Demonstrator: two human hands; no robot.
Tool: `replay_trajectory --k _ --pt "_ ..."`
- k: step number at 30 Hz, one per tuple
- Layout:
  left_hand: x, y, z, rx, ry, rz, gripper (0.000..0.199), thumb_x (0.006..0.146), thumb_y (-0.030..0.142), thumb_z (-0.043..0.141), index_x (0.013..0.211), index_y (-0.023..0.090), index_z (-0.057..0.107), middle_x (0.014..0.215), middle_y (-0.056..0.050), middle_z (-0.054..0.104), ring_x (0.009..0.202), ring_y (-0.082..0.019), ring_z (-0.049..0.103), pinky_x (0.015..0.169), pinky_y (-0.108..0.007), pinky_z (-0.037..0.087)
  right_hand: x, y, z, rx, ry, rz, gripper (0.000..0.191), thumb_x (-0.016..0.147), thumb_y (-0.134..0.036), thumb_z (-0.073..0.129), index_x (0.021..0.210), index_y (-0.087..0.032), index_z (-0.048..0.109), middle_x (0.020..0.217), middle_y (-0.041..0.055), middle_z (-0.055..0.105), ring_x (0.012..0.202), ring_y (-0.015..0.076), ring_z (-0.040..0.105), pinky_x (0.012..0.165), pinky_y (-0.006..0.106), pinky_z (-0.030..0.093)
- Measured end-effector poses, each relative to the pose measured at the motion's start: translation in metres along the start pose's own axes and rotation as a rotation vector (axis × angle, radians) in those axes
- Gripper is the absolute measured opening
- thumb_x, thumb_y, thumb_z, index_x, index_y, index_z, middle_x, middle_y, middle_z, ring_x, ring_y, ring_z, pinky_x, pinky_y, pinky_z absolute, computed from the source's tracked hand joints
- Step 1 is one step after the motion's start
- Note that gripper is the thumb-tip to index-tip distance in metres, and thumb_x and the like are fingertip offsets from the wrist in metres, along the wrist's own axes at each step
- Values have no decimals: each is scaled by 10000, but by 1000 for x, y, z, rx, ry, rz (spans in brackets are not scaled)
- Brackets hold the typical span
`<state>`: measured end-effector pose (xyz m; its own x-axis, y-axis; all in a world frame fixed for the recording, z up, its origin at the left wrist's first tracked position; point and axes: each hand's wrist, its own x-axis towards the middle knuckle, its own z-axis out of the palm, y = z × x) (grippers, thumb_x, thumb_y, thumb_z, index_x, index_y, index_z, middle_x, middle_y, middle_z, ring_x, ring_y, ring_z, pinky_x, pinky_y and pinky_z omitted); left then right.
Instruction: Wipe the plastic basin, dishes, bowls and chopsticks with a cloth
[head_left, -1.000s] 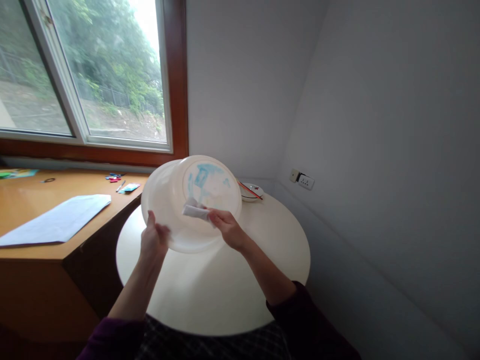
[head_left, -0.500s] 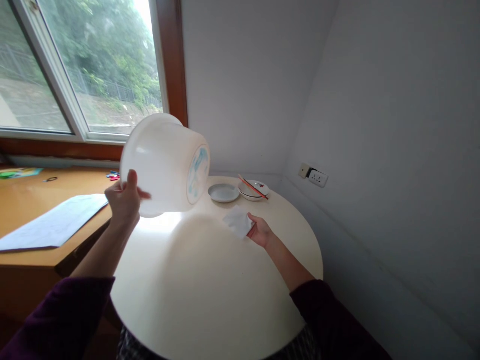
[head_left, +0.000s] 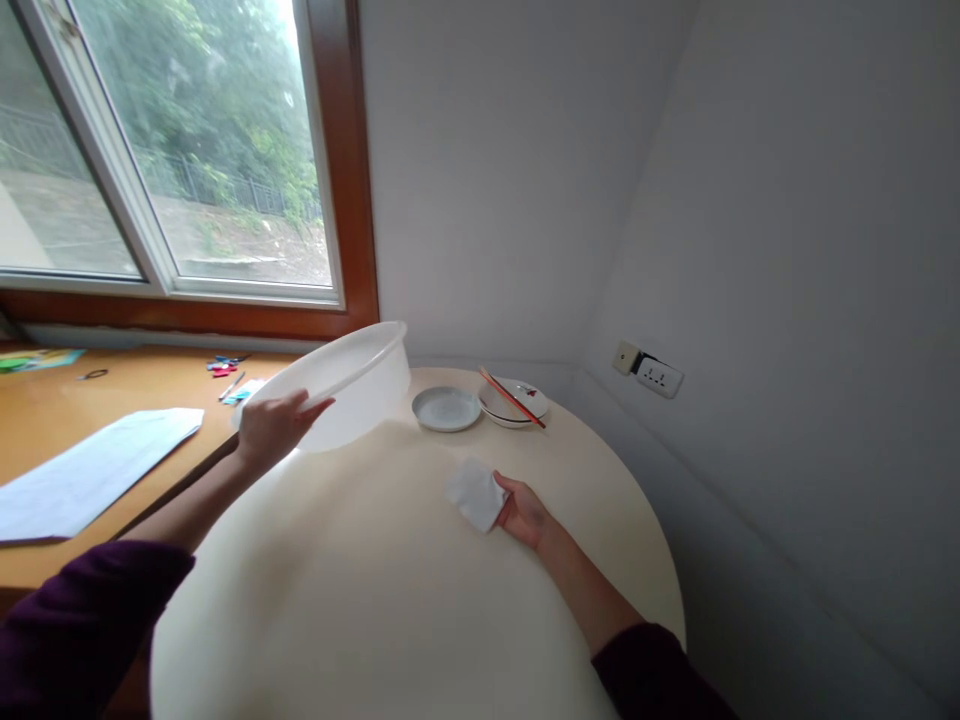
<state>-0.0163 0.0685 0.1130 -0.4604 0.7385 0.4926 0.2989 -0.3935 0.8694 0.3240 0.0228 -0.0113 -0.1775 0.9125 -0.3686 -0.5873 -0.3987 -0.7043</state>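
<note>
My left hand (head_left: pixel 274 430) grips the near rim of a translucent white plastic basin (head_left: pixel 360 395). The basin is tilted, its opening up and toward me, at the back left of the round cream table (head_left: pixel 390 600). Between the fingers and thumb of my right hand (head_left: pixel 520 508) is a thin white cloth (head_left: pixel 476 493), held low over the table's middle. Behind the cloth lie a grey-white plate (head_left: pixel 446 409) and, to its right, a white bowl (head_left: pixel 525 400) with a dark rim line. Reddish chopsticks (head_left: pixel 514 398) rest across the bowl.
A wooden desk (head_left: pixel 75 400) adjoins the table on the left, bearing white paper (head_left: pixel 105 470), a pen (head_left: pixel 232 388) and small coloured items (head_left: pixel 223 367). Walls stand behind and to the right, with a socket (head_left: pixel 660 377). A window is at the back left.
My left hand has turned the basin from its side, base toward the right, to opening upward, and lowered it to the table's back left. The right hand still holds the cloth.
</note>
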Motion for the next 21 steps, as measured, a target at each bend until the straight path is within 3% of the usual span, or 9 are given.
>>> replay_trajectory --k 3,7,14,21 --pt "9 -22 -4 582 -213 471 418 594 339 750 430 198 393 355 54 262 388 -123 361 449 -211 172 1 2 -4 13 -27 22 200 897 -204 426 895 -121 608 800 69 710 764 170 675 792 308 500" --pt "18 -46 -11 938 -305 797 427 763 507 542 487 205 422 358 20 364 410 -170 466 459 -239 208 2 2 -5 18 -49 40 197 890 -200 442 907 -109 615 807 80 712 784 182 675 815 329 493" --pt "23 -66 -8 1061 -369 969 455 847 531 400 554 199 504 394 -15 508 433 -188 548 463 -255 276 -2 0 -2 7 -25 50 201 892 -197 442 883 -110 623 791 76 714 781 184 677 817 337 497" --pt "28 -81 -11 1044 -405 1022 460 854 531 382 586 197 550 389 -20 518 422 -188 552 463 -257 304 -1 0 -4 16 -31 70 183 872 -198 482 922 -94 623 838 93 714 790 186 678 836 333 488"
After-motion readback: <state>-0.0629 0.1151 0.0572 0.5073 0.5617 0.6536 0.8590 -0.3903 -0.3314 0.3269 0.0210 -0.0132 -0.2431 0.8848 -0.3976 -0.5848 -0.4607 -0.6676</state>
